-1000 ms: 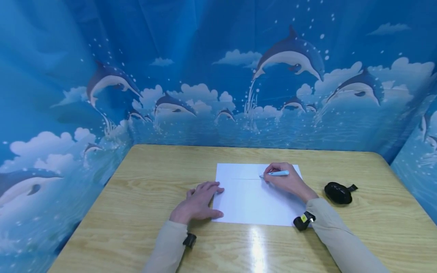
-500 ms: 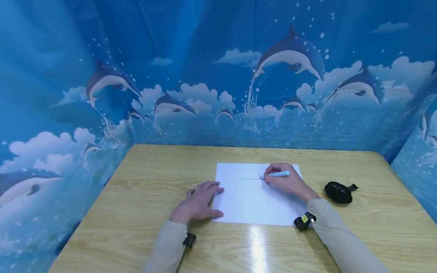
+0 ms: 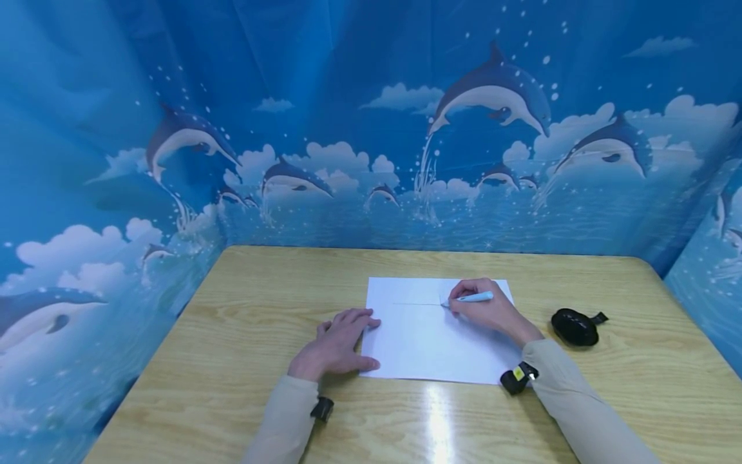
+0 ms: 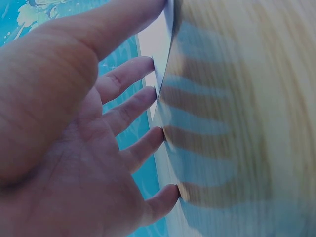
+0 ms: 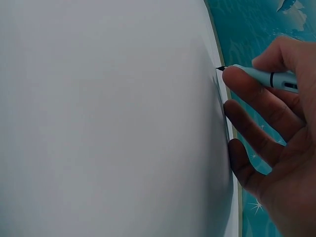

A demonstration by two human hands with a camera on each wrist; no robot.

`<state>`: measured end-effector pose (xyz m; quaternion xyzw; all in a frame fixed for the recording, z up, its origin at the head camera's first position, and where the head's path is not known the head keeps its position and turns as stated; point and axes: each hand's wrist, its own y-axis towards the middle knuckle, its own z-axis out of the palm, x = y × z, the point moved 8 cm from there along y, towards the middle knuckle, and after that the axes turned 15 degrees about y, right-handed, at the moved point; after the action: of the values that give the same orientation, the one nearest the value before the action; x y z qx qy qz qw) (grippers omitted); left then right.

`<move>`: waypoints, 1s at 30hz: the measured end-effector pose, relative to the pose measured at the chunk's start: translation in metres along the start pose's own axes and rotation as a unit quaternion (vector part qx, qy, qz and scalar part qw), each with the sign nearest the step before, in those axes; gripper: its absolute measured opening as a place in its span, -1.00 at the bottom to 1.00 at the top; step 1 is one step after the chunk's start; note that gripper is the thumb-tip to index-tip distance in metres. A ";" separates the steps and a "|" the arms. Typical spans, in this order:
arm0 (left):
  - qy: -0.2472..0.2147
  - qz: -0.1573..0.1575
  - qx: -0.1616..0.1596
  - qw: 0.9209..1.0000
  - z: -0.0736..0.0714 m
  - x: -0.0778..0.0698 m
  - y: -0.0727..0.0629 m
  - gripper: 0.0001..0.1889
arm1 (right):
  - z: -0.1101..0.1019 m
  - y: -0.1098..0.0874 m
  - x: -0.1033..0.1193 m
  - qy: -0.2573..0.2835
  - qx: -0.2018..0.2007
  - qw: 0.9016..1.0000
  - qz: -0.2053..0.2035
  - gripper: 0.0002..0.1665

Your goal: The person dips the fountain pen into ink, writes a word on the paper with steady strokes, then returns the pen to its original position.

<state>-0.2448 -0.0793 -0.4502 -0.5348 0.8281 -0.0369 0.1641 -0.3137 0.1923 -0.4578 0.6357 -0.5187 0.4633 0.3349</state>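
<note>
A white sheet of paper lies on the wooden table, with a thin horizontal line across its upper part. My right hand pinches a light blue fountain pen between thumb and fingers. In the right wrist view the pen's dark nib meets the sheet, and the other fingers rest lightly curved by the paper. My left hand lies spread at the sheet's left edge. Its thumb and fingertips press on the paper and the table beside it.
To the right of the sheet sits a black rounded pouch with a short strap. Behind the wooden table hangs a blue curtain printed with dolphins. Each wrist wears a small black camera.
My right hand and the fountain pen have shifted very slightly toward me at the right end of the line. The left hand and the sheet stay put.
</note>
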 end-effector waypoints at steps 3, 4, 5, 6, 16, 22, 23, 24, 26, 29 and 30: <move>-0.001 0.001 0.002 1.000 0.001 0.000 0.000 -0.24 | 0.000 0.000 0.000 -0.004 -0.001 1.000 0.004 -0.88; 0.000 0.001 0.002 1.000 0.001 0.000 0.000 -0.24 | 0.000 -0.001 0.000 -0.006 -0.002 1.000 0.006 -0.88; 0.000 0.001 0.003 1.000 0.001 0.000 0.000 -0.24 | 0.000 -0.001 0.000 -0.006 -0.002 1.000 0.007 -0.88; -0.001 0.003 0.004 1.000 0.001 0.000 0.000 -0.24 | 0.000 -0.001 -0.001 -0.007 -0.001 1.000 0.010 -0.88; 0.005 0.007 0.008 1.000 -0.001 -0.002 -0.002 -0.20 | 0.001 -0.001 -0.003 -0.002 0.003 1.000 0.024 -0.88; 0.007 0.005 0.008 1.000 -0.002 -0.002 -0.003 -0.19 | 0.002 -0.002 -0.002 -0.005 0.007 1.000 0.024 -0.88; 0.007 0.005 0.007 1.000 -0.002 -0.002 -0.003 -0.19 | 0.002 -0.002 -0.002 -0.003 0.007 1.000 0.023 -0.88; 0.007 0.005 0.008 1.000 -0.002 -0.002 -0.003 -0.19 | 0.002 -0.002 -0.001 -0.002 0.008 1.000 0.020 -0.88; 0.006 0.004 0.010 1.000 -0.002 -0.002 -0.002 -0.19 | 0.003 -0.003 -0.001 0.002 0.010 1.000 0.015 -0.89; 0.003 0.005 0.010 1.000 -0.001 -0.001 -0.002 -0.19 | 0.003 -0.004 0.001 0.004 0.007 1.000 0.004 -0.91; 0.002 0.005 0.010 1.000 -0.002 -0.001 -0.002 -0.19 | 0.003 -0.004 0.002 0.004 0.007 1.000 0.000 -0.91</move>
<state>-0.2426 -0.0792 -0.4478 -0.5292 0.8305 -0.0460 0.1677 -0.3086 0.1895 -0.4570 0.6363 -0.5140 0.4696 0.3323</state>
